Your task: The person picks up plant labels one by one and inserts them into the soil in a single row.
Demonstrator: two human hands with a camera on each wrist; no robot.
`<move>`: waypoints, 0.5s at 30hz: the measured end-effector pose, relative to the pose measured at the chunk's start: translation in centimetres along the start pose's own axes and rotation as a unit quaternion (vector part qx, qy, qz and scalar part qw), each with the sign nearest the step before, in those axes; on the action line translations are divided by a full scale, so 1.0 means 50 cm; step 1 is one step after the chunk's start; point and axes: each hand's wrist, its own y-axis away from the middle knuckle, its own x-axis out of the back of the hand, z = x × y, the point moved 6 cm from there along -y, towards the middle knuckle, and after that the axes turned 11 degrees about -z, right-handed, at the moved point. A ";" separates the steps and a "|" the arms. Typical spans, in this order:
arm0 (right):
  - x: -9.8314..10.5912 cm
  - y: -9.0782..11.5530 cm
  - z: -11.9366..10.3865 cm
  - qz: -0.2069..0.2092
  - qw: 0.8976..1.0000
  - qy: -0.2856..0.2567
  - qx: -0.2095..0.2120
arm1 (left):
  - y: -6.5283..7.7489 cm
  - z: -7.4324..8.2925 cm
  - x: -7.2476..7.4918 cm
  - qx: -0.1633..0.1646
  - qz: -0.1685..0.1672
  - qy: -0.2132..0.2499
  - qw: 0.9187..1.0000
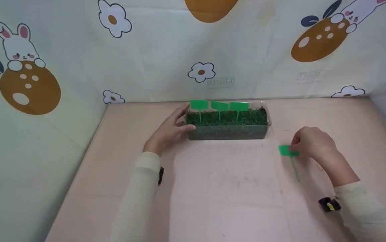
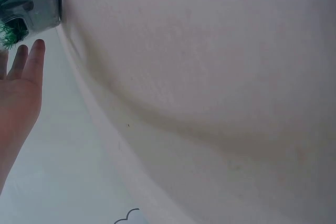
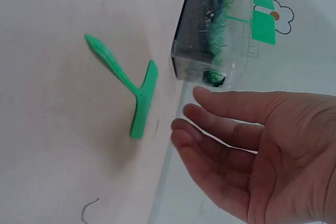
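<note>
A clear rectangular planter box (image 1: 226, 133) filled with green grass stands at the back of the table. Three green plant labels (image 1: 239, 106) stick up from the grass in a row. My left hand (image 1: 167, 129) is at the box's left end, thumb overlapping the front corner and fingers by the back corner; in the left wrist view those fingers (image 2: 34, 66) look straight. Right of the box is another green plant label (image 3: 139, 100), T-shaped with a pointed stem. My right hand (image 1: 315, 143) overlaps its head in the head view, while the right wrist view shows loosely bent fingers apart from it.
The table (image 1: 233, 188) has a pale pink cover with faint marks. A dark thread (image 3: 86, 211) lies near the loose label. Behind the table hangs a curtain (image 1: 159, 50) printed with rabbits and flowers. A small black device (image 1: 329, 204) is at the right sleeve.
</note>
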 end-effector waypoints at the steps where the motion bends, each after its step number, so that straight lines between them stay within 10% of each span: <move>1: -0.005 0.000 0.003 -0.010 1.000 0.007 -0.003 | 0.000 0.001 0.000 -0.001 -0.001 0.000 1.000; 15: -0.051 0.000 -0.031 -0.020 0.992 0.122 -0.026 | 0.009 -0.001 -0.003 0.013 0.001 0.036 0.999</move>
